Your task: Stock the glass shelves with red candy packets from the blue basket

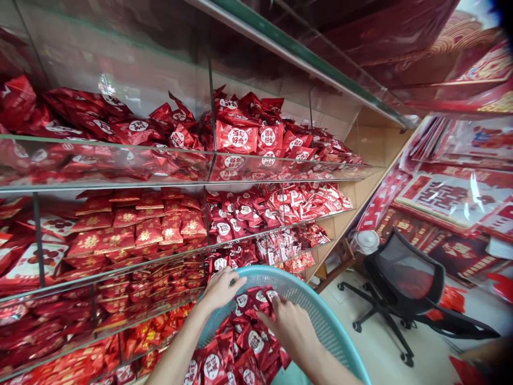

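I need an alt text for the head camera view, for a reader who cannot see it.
A person's left hand is at the rim of a turquoise basket of dark red packets, the right hand over them. Behind it, shelves hold more red packets; a black office chair stands on the right.

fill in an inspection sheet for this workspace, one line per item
surface: glass-fronted shelves, compartments piled with shelf packets, mostly red
things in use: teal basket holding dark red packets with round white labels
clutter: red material by the black office chair
hands: left hand at the basket's far-left rim, contact unclear; right hand over the basket's packets, grip unclear
cables: nothing seen
surroundings: pale floor; red-and-white printed goods at right
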Tool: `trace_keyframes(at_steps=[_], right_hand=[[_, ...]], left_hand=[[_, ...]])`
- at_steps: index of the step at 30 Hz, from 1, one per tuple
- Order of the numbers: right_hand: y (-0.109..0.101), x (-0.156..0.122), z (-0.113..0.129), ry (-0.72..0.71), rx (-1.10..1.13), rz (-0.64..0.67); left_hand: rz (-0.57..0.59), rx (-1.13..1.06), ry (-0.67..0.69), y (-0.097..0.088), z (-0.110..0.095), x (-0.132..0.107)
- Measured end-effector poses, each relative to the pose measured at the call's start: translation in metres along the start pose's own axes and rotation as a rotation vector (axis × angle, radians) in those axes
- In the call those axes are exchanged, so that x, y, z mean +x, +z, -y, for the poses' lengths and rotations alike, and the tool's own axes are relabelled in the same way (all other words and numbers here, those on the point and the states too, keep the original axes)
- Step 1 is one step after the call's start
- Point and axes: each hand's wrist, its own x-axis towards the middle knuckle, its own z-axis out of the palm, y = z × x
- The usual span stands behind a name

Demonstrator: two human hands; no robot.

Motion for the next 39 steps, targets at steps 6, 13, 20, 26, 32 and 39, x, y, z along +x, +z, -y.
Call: trace_keyframes(at_steps=[6, 13, 20, 26, 32, 39], right_hand=[[-0.09, 0.069, 0.005, -0.051, 0.215, -0.369], [-0.121, 0.158, 0.03, 0.115, 0.178, -0.355], [-0.121, 0.183, 0.048, 0.154, 0.187, -0.26], [-0.125, 0.184, 0.041, 0.163, 0.292, -0.181], [-0.134, 0.171, 0.035, 0.13, 0.386, -0.2], [-0.147, 0.131, 0.023, -0.035, 0.61, -0.367]], left_hand=[[-0.008, 0.017, 0.022, -0.001, -0.001, 0.0], [-0.016, 0.037, 0.015, -0.001, -0.002, -0.001], [-0.022, 0.056, 0.024, -0.002, -0.003, -0.001], [-0.029, 0.044, 0.033, 0.001, 0.0, -0.001], [-0.023, 0.042, 0.032, 0.001, -0.001, 0.0], [-0.012, 0.033, 0.047, 0.001, 0.0, 0.001]])
